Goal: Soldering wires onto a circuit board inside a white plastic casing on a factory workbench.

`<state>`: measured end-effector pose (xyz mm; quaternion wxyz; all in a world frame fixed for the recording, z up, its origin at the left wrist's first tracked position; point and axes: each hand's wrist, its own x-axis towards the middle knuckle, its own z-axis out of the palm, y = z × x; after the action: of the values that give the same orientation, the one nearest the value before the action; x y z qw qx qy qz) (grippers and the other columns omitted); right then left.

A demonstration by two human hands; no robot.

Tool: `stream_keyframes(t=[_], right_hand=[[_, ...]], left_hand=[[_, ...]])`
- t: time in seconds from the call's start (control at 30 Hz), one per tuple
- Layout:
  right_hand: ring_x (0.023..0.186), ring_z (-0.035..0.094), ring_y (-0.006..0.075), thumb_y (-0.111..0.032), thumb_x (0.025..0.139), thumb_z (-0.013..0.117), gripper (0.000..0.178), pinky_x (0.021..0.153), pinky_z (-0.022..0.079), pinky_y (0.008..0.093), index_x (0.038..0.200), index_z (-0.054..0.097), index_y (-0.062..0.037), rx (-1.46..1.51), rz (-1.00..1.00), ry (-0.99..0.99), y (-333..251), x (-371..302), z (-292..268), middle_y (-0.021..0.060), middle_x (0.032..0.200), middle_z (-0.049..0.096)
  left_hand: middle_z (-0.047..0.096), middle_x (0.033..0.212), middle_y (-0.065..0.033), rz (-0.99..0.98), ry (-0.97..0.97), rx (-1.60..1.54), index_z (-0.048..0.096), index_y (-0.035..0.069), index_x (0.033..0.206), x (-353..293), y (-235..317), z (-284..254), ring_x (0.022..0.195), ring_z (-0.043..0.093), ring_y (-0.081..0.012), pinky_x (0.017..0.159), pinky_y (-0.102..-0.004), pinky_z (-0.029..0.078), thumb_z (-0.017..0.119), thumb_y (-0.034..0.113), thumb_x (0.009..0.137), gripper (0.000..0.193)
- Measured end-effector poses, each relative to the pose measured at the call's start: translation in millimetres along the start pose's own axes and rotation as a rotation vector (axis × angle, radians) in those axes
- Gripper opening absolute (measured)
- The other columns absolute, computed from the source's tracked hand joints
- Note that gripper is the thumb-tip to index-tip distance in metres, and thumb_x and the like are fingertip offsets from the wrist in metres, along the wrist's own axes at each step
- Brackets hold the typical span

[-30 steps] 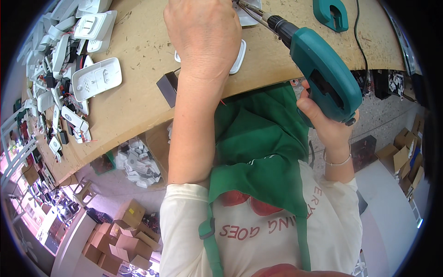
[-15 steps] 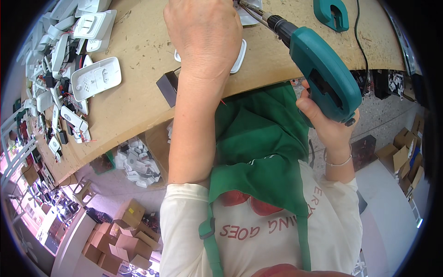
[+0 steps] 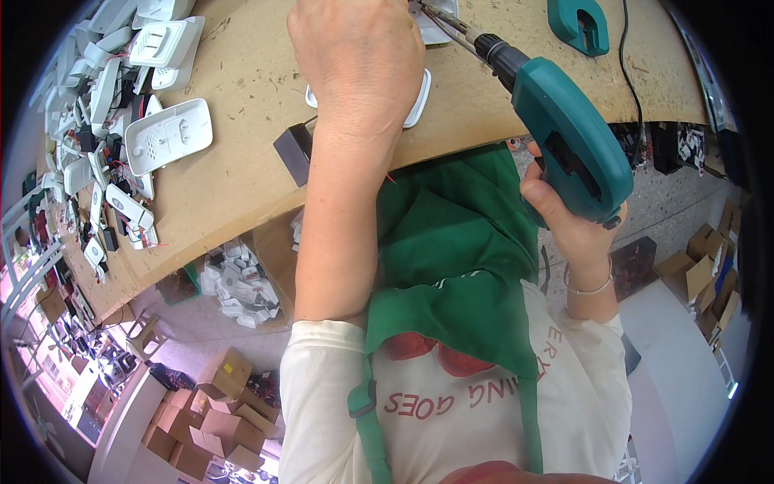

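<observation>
A teal pistol-shaped soldering gun, with a black collar and a thin metal tip, is gripped in my right hand. Its tip points up and left, toward the top edge of the view beside my left hand. The back of my left hand faces up over the bench; its fingers are hidden behind it and cut off by the view's edge. Beneath that hand a white plastic shell shows partly. Another white plastic part lies by the gun's tip. Left of my wrist stands a small black box.
An open white shell lies beside a heap of white plastic housings, wires and black parts on the bench's left. At the far right are a teal holder-shaped piece and a black cable. Cardboard boxes stand on the floor.
The soldering gun has shifted slightly right and down, its tip drawing back a little with my right hand. My left hand has barely moved.
</observation>
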<state>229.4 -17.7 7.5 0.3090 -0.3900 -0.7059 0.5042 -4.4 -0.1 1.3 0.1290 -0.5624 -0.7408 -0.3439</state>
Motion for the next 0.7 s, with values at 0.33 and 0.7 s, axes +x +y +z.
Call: stream_keyframes(t=[0.33, 0.7], right_hand=[[0.077, 0.064, 0.016, -0.01, 0.075, 0.08, 0.053, 0.065, 0.052, 0.0259, 0.119, 0.056, 0.0067, 0.393, -0.008, 0.041, 2.0, 4.7, -0.1, 0.0163, 0.106, 0.065], [0.135, 0.036, 0.0393, -0.038, 0.093, 0.059, 0.082, 0.105, 0.045, 0.0418, 0.15, 0.014, -0.0019, 1.039, 0.044, -0.251, 30.5, 65.0, -0.4, 0.0312, 0.153, 0.009]], left_hand=[[0.059, 0.087, -0.0152, 0.017, 0.006, -0.003, 0.064, -0.002, 0.074, 2.4, -5.3, 2.9, 0.084, 0.056, -0.0344, 0.075, -0.0428, 0.045, 0.061, 0.001, 0.073, 0.004], [0.06, 0.086, -0.0146, 0.024, 0.016, -0.004, 0.064, -0.001, 0.073, 12.8, -1.6, 10.6, 0.083, 0.057, -0.034, 0.073, -0.0426, 0.046, 0.061, 0.001, 0.073, 0.003]])
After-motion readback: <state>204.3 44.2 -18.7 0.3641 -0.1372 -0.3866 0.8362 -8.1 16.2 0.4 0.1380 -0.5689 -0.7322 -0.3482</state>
